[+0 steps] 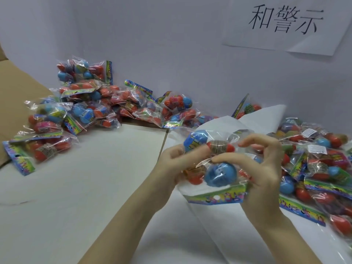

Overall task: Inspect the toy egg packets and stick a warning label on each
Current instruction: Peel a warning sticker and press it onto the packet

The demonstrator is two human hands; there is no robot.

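A white table [76,187] is spreading out under everything, with a pale wall [152,44] rising behind it and a paper sign [285,25] with black characters hanging on that wall. A brown cardboard flap [19,88] is lying at the far left. A big heap of toy egg packets [99,103] is sprawling along the wall to my left, crinkly clear plastic full of smooth red and blue eggs, and a second heap [320,168] is crowding in at my right, some of those packets showing small white labels [316,149]. A loose white paper sheet [262,117] is sticking up between the heaps.

I am holding one packet [215,168] up over the table in front of me, its colourful card header [217,197] hanging toward me. My left hand [175,161] is gripping the packet's left side, fingers curled behind the film. My right hand [264,168] is curling around the right side, forefinger and thumb pressing onto the plastic above the blue egg [221,176]; I cannot tell if a label is under them.
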